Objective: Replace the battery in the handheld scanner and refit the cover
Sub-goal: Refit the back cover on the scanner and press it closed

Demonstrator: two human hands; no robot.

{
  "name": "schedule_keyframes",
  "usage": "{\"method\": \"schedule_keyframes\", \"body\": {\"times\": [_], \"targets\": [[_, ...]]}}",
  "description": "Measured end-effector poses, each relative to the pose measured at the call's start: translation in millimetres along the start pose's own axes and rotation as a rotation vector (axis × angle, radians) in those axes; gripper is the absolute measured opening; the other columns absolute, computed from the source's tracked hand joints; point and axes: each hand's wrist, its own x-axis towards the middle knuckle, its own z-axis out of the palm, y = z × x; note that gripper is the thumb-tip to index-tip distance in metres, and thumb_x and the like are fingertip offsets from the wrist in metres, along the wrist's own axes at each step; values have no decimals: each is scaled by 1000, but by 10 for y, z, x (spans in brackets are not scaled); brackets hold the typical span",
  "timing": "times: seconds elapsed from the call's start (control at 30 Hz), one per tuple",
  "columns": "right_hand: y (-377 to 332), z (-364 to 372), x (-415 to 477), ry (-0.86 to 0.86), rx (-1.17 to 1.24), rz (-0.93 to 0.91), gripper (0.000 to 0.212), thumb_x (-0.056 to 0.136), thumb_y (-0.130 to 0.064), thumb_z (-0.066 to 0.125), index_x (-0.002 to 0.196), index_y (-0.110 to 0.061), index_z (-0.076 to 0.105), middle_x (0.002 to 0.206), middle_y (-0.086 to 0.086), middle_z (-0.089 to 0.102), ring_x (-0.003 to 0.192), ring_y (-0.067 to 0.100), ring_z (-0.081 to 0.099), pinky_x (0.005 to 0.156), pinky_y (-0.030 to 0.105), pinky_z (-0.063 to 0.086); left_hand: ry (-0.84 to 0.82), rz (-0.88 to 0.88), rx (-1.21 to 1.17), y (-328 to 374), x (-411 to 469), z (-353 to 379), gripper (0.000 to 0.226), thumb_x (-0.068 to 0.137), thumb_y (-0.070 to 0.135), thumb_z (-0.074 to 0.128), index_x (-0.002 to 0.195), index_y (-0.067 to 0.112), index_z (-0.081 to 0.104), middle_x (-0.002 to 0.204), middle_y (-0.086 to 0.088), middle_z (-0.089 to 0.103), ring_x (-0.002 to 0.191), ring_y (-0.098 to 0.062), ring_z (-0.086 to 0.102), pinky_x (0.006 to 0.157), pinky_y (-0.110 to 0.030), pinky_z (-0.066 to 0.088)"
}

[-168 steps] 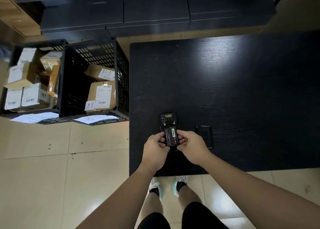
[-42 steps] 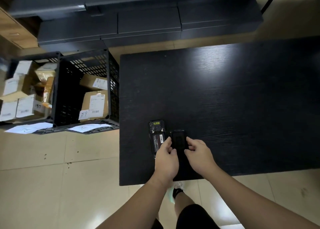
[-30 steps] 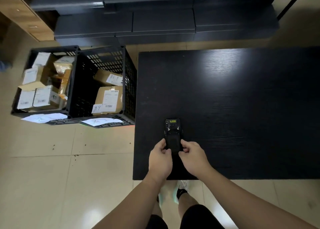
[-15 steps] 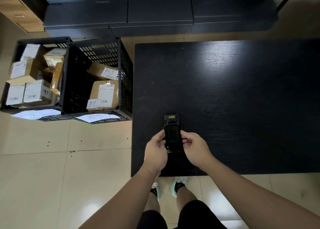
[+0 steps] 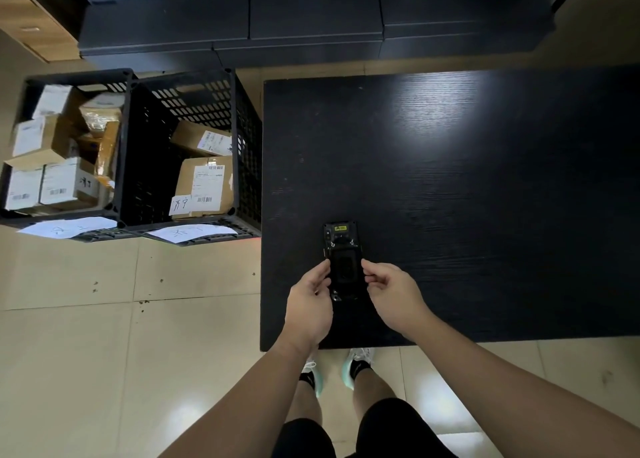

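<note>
The left hand (image 5: 309, 303) and right hand (image 5: 393, 295) pinch the long sides of the scanner (image 5: 343, 261) between thumb and fingertips, probably to steady it while the cover (image 5: 344, 267) is pressed home. It lies face down between them on the table (image 5: 467, 187), near the front edge. Well off to the left stand crates (image 5: 188, 146) of boxes (image 5: 204, 184).

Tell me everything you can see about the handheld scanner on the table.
The handheld scanner is a black, plastic-looking device lying flat, back up, near the front left corner of the dark table. A yellow label sits at its far end. The dark cover lies over the battery bay; whether it is latched cannot be told. The left hand and right hand touch its two long sides.
</note>
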Motion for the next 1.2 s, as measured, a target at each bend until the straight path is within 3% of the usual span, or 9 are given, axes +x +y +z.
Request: {"method": "schedule_keyframes", "body": {"times": [0.27, 0.37, 0.43, 0.57, 0.67, 0.8, 0.97, 1.2], "targets": [[15, 45, 10, 17, -93, -41, 45, 89, 3, 63, 130, -15, 63, 111, -4, 56, 89, 0, 57, 76, -4, 39, 28, 46, 196, 3, -7, 46, 48, 97, -1, 42, 138, 21, 52, 131, 4, 62, 114, -1, 56, 99, -13, 40], [-8, 65, 24, 29, -144, -50, 40, 92, -5, 62, 131, -13, 62, 111, -5, 55, 85, 0, 56, 73, -4, 39, 20, 142, 416, 59, 0, 70, 46, 97, 1, 42, 141, 15, 49, 138, -4, 57, 126, -12, 52, 103, -12, 35], [-47, 55, 65, 47, -217, -67, 32, 94, -17, 62, 126, -14, 66, 111, -3, 58, 81, 1, 56, 68, -4, 38, 15, 203, 533, 79, 36, 77, 43, 99, 5, 43, 140, 11, 49, 141, -8, 54, 130, -16, 50, 97, -6, 31], [-85, 11, 174, 30, -344, -94, 27, 93, -30, 65, 114, -16, 74, 110, 0, 64, 86, 7, 59, 72, 7, 43, 19, 237, 647, 97, 125, 54, 36, 98, 18, 52, 134, 13, 56, 130, -9, 64, 112, -18, 63, 85, -11, 42], [-88, -20, 226, 34, -308, -46, 27, 87, -31, 73, 109, -16, 75, 108, -3, 65, 90, 8, 62, 81, 23, 52, 34, 251, 688, 77, 205, 9, 36, 93, 24, 64, 128, 16, 62, 125, -5, 67, 111, -15, 64, 93, -20, 48], [-108, -105, 296, 39, -202, -81, 41, 73, -21, 86, 112, -20, 73, 100, -5, 64, 83, 8, 64, 82, 26, 56, 55, 252, 631, 122, 297, -49, 45, 84, 18, 74, 128, 17, 63, 120, -1, 68, 104, -11, 63, 93, -20, 46], [-153, -226, 473, -170, -273, -160, 78, 75, -21, 84, 141, -38, 47, 109, -9, 52, 88, 10, 61, 86, 28, 56, -50, 294, 618, 218, 465, -124, 78, 75, 10, 81, 142, 24, 46, 118, 7, 54, 95, -8, 58, 87, -25, 49], [-112, -282, 560, -263, -394, -252, 75, 80, -30, 78, 144, -43, 41, 120, -15, 45, 98, 4, 56, 91, 28, 53, -124, 351, 650, 181, 543, -190, 76, 77, 16, 79, 144, 26, 44, 114, 13, 47, 93, -8, 57, 86, -22, 48]]}}
